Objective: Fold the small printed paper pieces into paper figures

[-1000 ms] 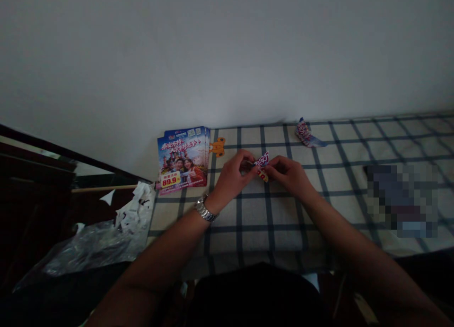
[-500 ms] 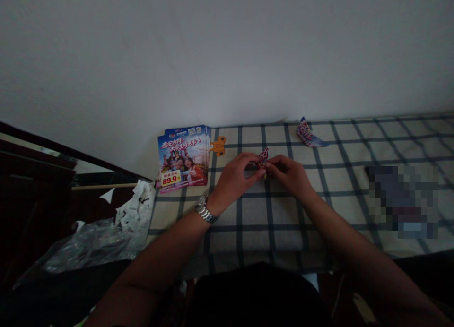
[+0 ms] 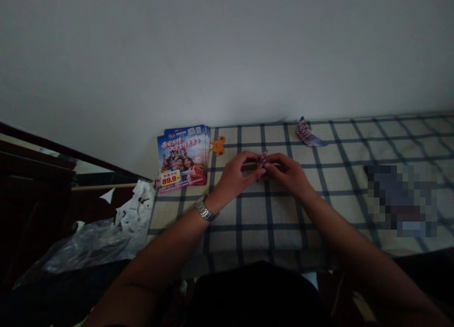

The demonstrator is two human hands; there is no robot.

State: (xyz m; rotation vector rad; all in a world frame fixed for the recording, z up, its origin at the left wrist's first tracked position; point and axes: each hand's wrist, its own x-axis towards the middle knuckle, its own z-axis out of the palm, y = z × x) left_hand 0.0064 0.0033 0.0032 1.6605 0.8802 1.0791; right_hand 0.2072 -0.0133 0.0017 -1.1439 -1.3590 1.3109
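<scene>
My left hand (image 3: 236, 176) and my right hand (image 3: 287, 172) meet over a checked cloth (image 3: 269, 213), fingertips pinched together on a small folded piece of printed paper (image 3: 262, 158). Only a narrow red, white and blue sliver of it shows between the fingers. A metal watch (image 3: 205, 209) is on my left wrist. Both forearms reach in from the bottom of the view.
A stack of colourful flyers (image 3: 182, 158) lies at the cloth's far left by the wall, an orange cartoon figure (image 3: 217, 146) beside it. Another folded paper piece (image 3: 308, 133) sits at the back. Crumpled clear plastic (image 3: 102, 235) lies left. A blurred dark object (image 3: 402, 199) rests right.
The folded paper has been pressed narrower between my fingers, and both hands have closed in on it and shifted slightly away from me.
</scene>
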